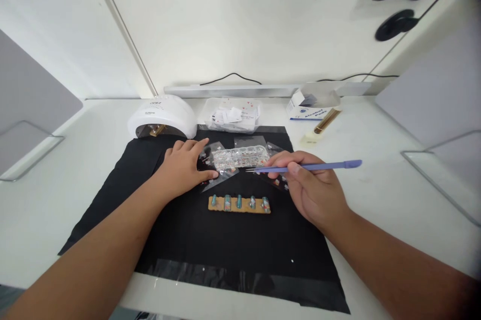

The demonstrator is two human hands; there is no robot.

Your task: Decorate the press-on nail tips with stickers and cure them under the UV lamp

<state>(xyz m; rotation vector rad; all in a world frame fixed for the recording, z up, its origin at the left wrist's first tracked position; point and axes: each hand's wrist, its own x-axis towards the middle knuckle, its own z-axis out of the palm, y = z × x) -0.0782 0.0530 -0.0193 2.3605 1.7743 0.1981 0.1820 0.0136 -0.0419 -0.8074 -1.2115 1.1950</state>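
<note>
My right hand [315,185] pinches a pair of purple tweezers [326,165]. Their thin metal tips point left, just below a clear compartment case [240,157] filled with small decorations. My left hand [184,167] lies with its fingers apart, its thumb and fingertips on a transparent sticker sheet [225,178] left of the case. Another patterned sheet [278,181] is partly covered by my right hand. Nearer to me, a wooden strip [221,207] carries several teal false nails [239,202], some of them with pale and reddish decoration.
A white nail lamp [163,117] stands at the back left of the black mat [180,240]. Behind the case sits a clear tub [233,115] of packets. An alcohol pad box [313,104] and a bundle of thin sticks [326,120] are at the back right.
</note>
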